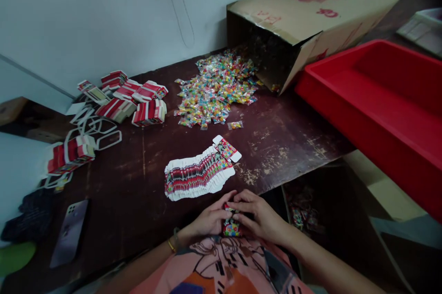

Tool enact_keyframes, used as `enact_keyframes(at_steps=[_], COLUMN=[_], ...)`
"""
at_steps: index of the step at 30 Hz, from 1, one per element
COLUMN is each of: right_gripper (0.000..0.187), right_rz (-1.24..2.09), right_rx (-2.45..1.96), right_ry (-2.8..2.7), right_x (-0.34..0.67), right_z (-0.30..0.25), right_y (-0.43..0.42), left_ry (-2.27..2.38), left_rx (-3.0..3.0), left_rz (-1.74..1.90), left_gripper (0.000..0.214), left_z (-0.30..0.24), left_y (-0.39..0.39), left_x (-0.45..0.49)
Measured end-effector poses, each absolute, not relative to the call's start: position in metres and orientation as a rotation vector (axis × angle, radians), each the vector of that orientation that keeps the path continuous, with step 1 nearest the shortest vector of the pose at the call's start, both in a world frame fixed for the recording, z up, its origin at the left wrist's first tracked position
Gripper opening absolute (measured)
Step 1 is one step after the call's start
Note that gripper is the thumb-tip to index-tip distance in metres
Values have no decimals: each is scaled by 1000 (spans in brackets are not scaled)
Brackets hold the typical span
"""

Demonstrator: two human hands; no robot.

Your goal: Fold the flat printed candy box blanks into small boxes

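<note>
Pink printed shirt [221, 273] nearest; small carton [231, 227] held just before it

Head view, sole camera. Left hand [211, 219] grasps the carton from its left, right hand [254, 214] from its right, fingers of both lying over its upper part. Two-sided hold probably steadies so light a piece. Carton is low, by the near table edge; cannot tell whether it touches the shirt.

Fan of flat cartons [198, 175] lies just beyond the hands on the dark table [138, 192], overlapped, likely so single pieces separate easily. Behind it, candy packets [216, 89] heap at the mouth of a cardboard box [311, 15] lying on its side; mouth presumably faced that way for access.

Edges: table edge slants away up to the right. Red tray [331, 106] bounds that side, so reach there looks tighter. Widest room: tabletop between fan and phone [71, 232], with carton bundles [150, 112] farther back.
</note>
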State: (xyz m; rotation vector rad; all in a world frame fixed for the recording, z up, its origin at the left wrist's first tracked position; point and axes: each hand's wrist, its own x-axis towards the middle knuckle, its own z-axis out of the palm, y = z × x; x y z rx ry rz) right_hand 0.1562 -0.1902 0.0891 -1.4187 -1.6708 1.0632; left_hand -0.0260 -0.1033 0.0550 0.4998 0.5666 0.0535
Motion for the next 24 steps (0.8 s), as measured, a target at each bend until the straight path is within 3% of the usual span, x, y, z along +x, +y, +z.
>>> enact_keyframes(at_steps=[3, 8, 12, 16, 21, 24], right_gripper=[24, 30, 42, 33, 22, 20], right_rz=[1029, 370, 267, 177, 156, 402], right_rx=[-1354, -1791, -1847, -1920, -2013, -1942], right_ry=[-1820, -1724, -1708, -1588, -1373, -1110], right_x=[179, 241, 264, 260, 233, 198], right_z=[87, 59, 33, 14, 2, 15], right_y=[-167, -60, -4, -37, -140, -186], left_ry=[614, 727, 686, 669, 774, 798], left_rx=[689, 1238, 1505, 1334, 999, 930], left_rz=[43, -23, -396, -252, -50, -30], left_gripper=[64, 60, 42, 28, 50, 62], left_z=[59, 83, 107, 106, 87, 79], left_y=[-97, -63, -39, -34, -42, -48], left_x=[-24, -32, -58, -79, -62, -36])
